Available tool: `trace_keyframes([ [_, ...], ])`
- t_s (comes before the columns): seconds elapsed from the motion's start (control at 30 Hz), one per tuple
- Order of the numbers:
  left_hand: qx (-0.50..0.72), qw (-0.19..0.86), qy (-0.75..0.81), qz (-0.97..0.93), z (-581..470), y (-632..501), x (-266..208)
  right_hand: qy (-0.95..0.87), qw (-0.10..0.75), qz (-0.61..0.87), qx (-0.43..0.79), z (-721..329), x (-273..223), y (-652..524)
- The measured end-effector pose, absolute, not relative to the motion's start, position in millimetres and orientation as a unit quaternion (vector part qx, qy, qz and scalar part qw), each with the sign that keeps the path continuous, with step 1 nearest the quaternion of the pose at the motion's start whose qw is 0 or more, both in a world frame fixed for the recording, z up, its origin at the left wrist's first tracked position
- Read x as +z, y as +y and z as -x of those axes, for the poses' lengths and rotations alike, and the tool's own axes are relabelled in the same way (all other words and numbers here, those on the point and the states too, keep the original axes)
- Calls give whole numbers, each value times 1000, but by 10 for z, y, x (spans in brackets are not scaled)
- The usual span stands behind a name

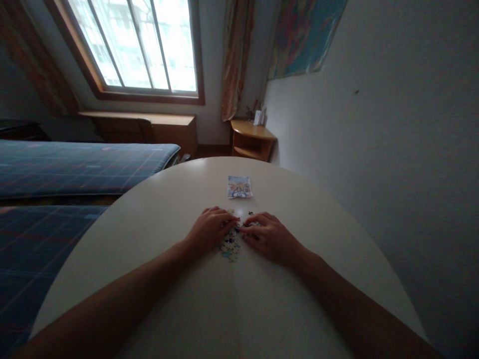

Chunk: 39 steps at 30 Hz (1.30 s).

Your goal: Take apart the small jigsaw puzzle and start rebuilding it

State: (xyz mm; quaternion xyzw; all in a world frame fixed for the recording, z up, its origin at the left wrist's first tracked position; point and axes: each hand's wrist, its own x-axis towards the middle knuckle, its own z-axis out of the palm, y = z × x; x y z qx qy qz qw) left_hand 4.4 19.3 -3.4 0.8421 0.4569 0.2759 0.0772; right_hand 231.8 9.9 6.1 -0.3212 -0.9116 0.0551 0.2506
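Both hands are on the round table (pixel 157 209), palms down, at the puzzle pile (pixel 231 244) near table centre. The left hand (pixel 209 229) is at the pile's 10 o'clock edge, fingers curled loosely and tips touching the pieces. The right hand (pixel 267 237) is at 2 o'clock, fingers bent with tips on the pieces; can't tell if either hand pinches a piece. The fingertips nearly meet over the pile's top. A picture card (pixel 239 187) lies flat at 12 o'clock from the pile, apart from the hands. A bed (pixel 75 164) is at 9 o'clock, a window (pixel 138 45) at 11 and a small shelf (pixel 252 139) at 12.
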Motion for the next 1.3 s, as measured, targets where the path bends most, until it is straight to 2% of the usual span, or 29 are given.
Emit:
trace_keyframes([
  [0.3,329,120,422,-836,-49,170,-35,-927,243,279,52,-2348,113,77],
  [0.7,282,124,364,-879,-50,83,69,-923,263,272,73,-2323,126,83],
  [1.0,221,126,316,-914,-18,78,87,-896,272,342,83,-2314,90,92],
  [1.17,255,131,346,-893,-31,107,36,-914,266,293,85,-2321,51,111],
  [1.3,320,133,403,-847,-41,170,-6,-904,267,327,65,-2338,49,135],
])
